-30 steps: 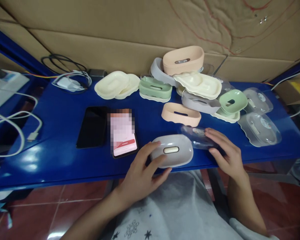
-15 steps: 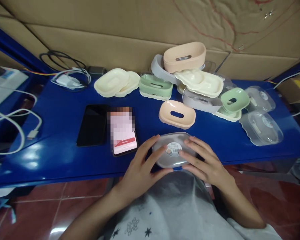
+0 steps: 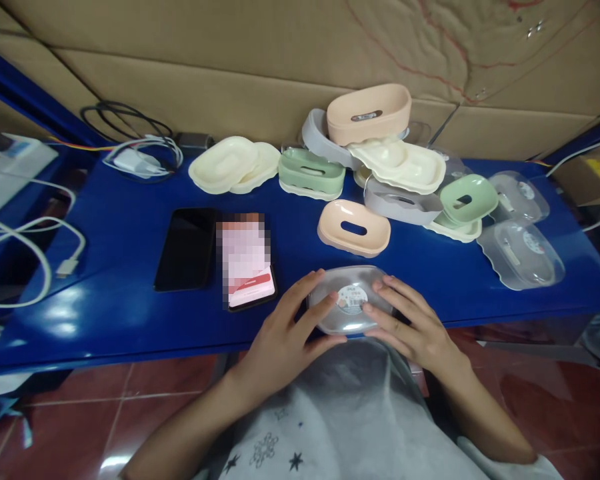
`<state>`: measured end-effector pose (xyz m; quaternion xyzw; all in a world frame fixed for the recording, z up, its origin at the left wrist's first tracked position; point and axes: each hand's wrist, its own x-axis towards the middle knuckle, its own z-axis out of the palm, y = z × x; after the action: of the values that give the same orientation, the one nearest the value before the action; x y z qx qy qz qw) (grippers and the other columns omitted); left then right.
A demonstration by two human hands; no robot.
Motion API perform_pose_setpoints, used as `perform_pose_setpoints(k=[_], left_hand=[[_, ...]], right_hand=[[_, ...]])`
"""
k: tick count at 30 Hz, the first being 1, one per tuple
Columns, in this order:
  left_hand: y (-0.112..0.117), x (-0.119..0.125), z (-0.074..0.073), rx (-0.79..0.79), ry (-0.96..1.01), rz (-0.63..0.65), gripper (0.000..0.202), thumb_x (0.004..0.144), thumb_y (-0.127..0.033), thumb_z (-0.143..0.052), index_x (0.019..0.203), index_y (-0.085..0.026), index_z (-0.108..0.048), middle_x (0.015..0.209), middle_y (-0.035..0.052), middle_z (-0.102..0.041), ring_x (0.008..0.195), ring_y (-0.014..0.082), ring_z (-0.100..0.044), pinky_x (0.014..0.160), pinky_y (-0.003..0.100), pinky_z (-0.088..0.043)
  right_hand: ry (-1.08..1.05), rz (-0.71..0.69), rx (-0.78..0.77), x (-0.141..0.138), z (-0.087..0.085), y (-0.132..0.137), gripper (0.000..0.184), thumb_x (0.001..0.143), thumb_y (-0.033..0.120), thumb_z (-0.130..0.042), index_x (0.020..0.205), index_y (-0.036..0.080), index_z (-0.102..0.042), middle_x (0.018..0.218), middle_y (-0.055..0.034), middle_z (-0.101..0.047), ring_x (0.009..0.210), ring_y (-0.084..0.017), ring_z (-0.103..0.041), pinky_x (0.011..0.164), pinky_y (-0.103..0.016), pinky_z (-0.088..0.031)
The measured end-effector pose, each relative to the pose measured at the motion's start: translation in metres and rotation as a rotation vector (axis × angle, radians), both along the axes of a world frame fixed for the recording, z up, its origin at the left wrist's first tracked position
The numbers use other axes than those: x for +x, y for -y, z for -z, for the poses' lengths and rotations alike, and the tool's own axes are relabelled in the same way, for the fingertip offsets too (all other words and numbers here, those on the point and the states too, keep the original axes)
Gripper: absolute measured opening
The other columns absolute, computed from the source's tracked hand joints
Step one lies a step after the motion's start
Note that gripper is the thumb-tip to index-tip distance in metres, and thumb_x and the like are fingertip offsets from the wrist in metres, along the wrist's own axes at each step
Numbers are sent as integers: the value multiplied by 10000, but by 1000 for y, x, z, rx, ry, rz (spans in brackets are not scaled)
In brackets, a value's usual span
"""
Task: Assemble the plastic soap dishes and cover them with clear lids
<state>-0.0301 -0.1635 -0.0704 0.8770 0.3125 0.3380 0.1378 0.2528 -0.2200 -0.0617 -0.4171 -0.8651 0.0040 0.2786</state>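
Note:
A grey soap box with a clear lid [image 3: 351, 301] sits at the near edge of the blue table [image 3: 120, 313]. A round label shows on the lid. My left hand [image 3: 285, 340] wraps its left side, fingers lying over the lid and thumb under the near rim. My right hand [image 3: 410, 323] presses on the lid's right side with fingers spread over it. A peach soap tray [image 3: 354, 228] lies just behind the box.
Two phones [image 3: 215, 257] lie left of the box. Cream, green, grey and peach soap dishes [image 3: 380, 150] pile up at the back; clear lids [image 3: 523, 250] lie to the right. Chargers and cables [image 3: 135, 160] sit far left. A cardboard wall stands behind.
My right hand brought a clear lid from the right onto the grey box. Both hands now press on the closed box. The view shifted slightly.

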Motion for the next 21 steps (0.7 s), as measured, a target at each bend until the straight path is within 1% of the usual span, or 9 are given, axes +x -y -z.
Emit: perform_pose_setpoints(k=[3, 7, 9, 12, 15, 17, 18, 19, 21], left_hand=[[-1, -1, 0, -32, 23, 9, 632, 972, -448, -774, 1501, -216, -517, 1585, 185, -545, 1468, 321, -579, 1164, 527, -593], [-2, -4, -1, -87, 55, 39, 595, 995, -404, -763, 1509, -240, -511, 1599, 175, -519, 1477, 320, -564, 1165, 545, -587], [-3, -5, -2, -105, 56, 54, 587, 998, -406, -760, 1506, -251, -509, 1599, 173, -513, 1472, 320, -564, 1156, 557, -591], [-3, -6, -2, -110, 43, 70, 573, 1005, -420, -749, 1499, -242, -520, 1594, 178, -507, 1463, 318, -567, 1154, 546, -593], [-1, -7, -2, -129, 29, 93, 600, 1026, -431, -716, 1544, -238, -482, 1629, 190, -465, 1484, 320, -550, 1153, 530, -595], [0, -7, -2, -150, 31, 111, 626, 1040, -427, -697, 1579, -239, -439, 1674, 206, -408, 1496, 326, -542, 1145, 532, -600], [0, -7, -2, -162, 35, 119, 628, 1049, -413, -686, 1592, -242, -422, 1692, 211, -383, 1493, 327, -547, 1139, 534, -605], [1, -8, -3, -174, 38, 124, 619, 1058, -396, -674, 1599, -248, -412, 1703, 212, -369, 1481, 325, -560, 1132, 533, -610], [1, -8, -4, -195, 39, 124, 584, 1075, -354, -645, 1602, -258, -411, 1707, 206, -372, 1452, 313, -589, 1122, 523, -617]], right_hand=[[-35, 8, -46, 2, 1, -2, 810, 949, 239, -809, 1663, 330, -439, 1658, -89, -526, 1588, -325, -436, 1242, -590, -513], [-56, 74, -214, 4, -2, -8, 881, 954, 379, -806, 1703, 400, -341, 1799, -75, -275, 1657, -388, -284, 1263, -668, -441], [-40, 68, -298, 5, -3, -9, 892, 972, 418, -780, 1719, 404, -292, 1817, -81, -214, 1655, -375, -295, 1265, -640, -446], [-21, 60, -332, 4, -3, -8, 857, 993, 404, -754, 1718, 405, -296, 1810, -93, -229, 1635, -345, -351, 1244, -581, -490], [-37, 44, -280, 5, -3, -5, 849, 977, 407, -776, 1706, 378, -342, 1779, -122, -291, 1607, -346, -403, 1217, -554, -526], [-54, 54, -228, 13, -7, -1, 851, 958, 402, -797, 1695, 371, -373, 1749, -130, -352, 1566, -357, -467, 1194, -547, -551], [-62, 88, -190, 22, -10, 3, 856, 939, 400, -815, 1685, 377, -396, 1731, -130, -387, 1537, -370, -502, 1182, -557, -560], [-73, 153, -132, 34, -13, 7, 868, 906, 404, -845, 1668, 393, -429, 1704, -126, -432, 1505, -393, -535, 1171, -585, -563], [-107, 379, 30, 70, -18, 19, 927, 814, 448, -910, 1631, 445, -472, 1654, -120, -499, 1467, -464, -550, 1165, -680, -523]])
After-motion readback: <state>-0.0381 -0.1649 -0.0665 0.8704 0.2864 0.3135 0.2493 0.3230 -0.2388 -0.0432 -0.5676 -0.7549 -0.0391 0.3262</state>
